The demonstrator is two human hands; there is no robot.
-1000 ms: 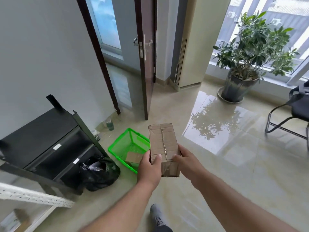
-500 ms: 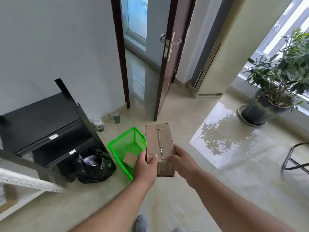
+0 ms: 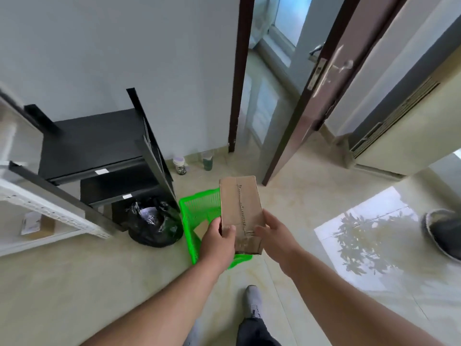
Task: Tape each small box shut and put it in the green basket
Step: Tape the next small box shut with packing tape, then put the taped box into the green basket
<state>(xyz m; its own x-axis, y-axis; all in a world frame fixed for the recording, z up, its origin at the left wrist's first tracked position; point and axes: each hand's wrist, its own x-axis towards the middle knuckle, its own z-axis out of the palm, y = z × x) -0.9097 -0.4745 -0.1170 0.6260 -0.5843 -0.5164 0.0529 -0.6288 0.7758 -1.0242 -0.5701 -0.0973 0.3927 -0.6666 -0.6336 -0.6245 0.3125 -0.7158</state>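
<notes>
At nine o'clock a white metal shelf frame (image 3: 50, 216) leans in from the edge, with a flat brown packet (image 3: 37, 224) lying under it. Just right of it stands a black metal shelving rack (image 3: 99, 146), and at its foot a crumpled black plastic bag (image 3: 154, 226) sits on the glossy beige tiled floor (image 3: 74, 270). Touching the bag's right side is the green plastic mesh basket (image 3: 197, 208), near the centre of view; a small brown cardboard box (image 3: 201, 228) lies inside it. Two small jars (image 3: 180, 165) stand by the wall at twelve o'clock from the basket.

Over the basket, the long brown cardboard box with a taped seam (image 3: 240, 208) is held in the air, lengthwise away from the person. The left hand (image 3: 218, 243) grips its near left edge, thumb curled onto the top face. The right hand (image 3: 274, 237) holds the near right edge, thumb on top, fingers hidden underneath.

At six o'clock a grey shoe (image 3: 253, 300) shows. At one o'clock a dark brown door (image 3: 311, 101) stands ajar. At three o'clock a dark plant pot (image 3: 442, 231) touches the frame edge.
</notes>
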